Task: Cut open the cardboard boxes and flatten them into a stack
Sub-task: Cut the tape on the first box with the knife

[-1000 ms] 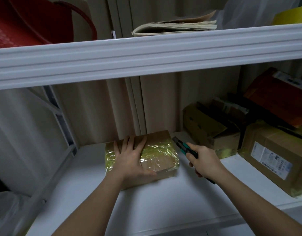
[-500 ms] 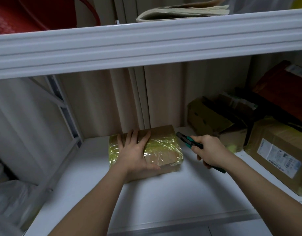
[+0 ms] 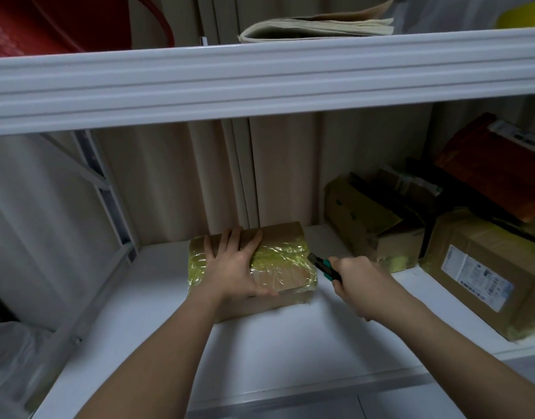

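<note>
White metal shelf (image 3: 290, 343) holds everything. Left hand (image 3: 236, 267) lies flat, fingers spread, pressing on top of small brown cardboard box wrapped in yellowish clear tape (image 3: 287, 267), box sitting mid-shelf toward back. Right hand (image 3: 360, 282) clenched round teal-and-black utility knife (image 3: 325, 266), tip right at box's right edge. Further right: opened brown cartons (image 3: 372, 225), then labelled taped carton (image 3: 483, 276).

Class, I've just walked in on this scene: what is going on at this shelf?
A person is about to cut open a small cardboard box wrapped in yellowish tape. The left hand presses flat on its top, while the right hand grips a green utility knife at the box's right side. Other boxes sit further right on the white shelf.
</note>
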